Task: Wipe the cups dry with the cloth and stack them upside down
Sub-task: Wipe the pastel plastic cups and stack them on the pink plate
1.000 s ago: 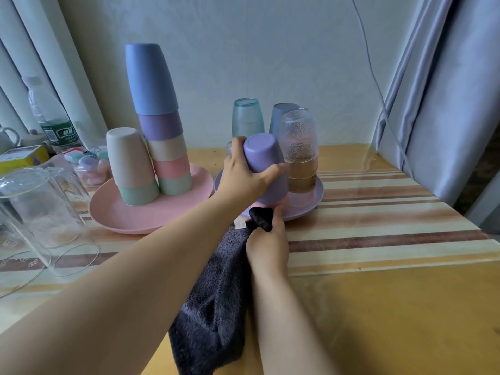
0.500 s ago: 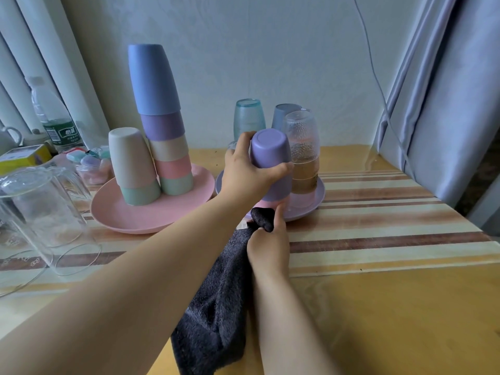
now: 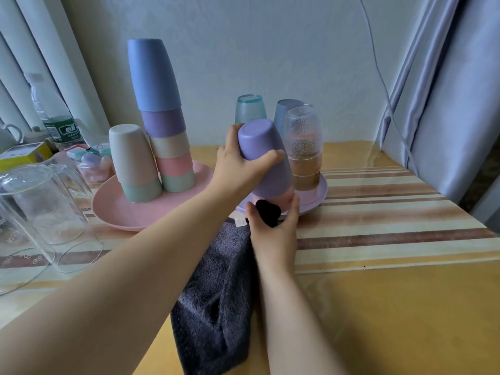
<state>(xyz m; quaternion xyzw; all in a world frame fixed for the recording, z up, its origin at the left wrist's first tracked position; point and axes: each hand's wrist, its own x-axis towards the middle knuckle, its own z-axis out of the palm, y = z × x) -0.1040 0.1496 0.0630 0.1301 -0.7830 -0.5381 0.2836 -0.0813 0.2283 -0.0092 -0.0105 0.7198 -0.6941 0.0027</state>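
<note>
My left hand (image 3: 238, 165) grips an upside-down purple cup (image 3: 263, 155), tilted and partly pulled up off a pink cup (image 3: 281, 200) nested under it on the purple plate (image 3: 315, 201). My right hand (image 3: 273, 228) holds a dark grey cloth (image 3: 216, 299) and its fingers touch the pink cup's rim. Behind stand a teal cup (image 3: 250, 108), a blue cup (image 3: 281, 112) and clear stacked glasses (image 3: 304, 147), all upside down. On the pink plate (image 3: 130, 215) a tall stack (image 3: 162, 117) of inverted cups rises beside a shorter cream-on-green stack (image 3: 134, 163).
Clear glass jugs (image 3: 35, 207) lie at the left front. A water bottle (image 3: 51, 115), a yellow box (image 3: 24, 155) and a small jar (image 3: 90, 166) crowd the back left. Curtains (image 3: 446, 90) hang at the right. The striped table (image 3: 392, 234) extends right.
My left hand has lifted the purple cup upward and tilted it, exposing the pink cup beneath. My right hand with the cloth has stayed at the plate's front edge.
</note>
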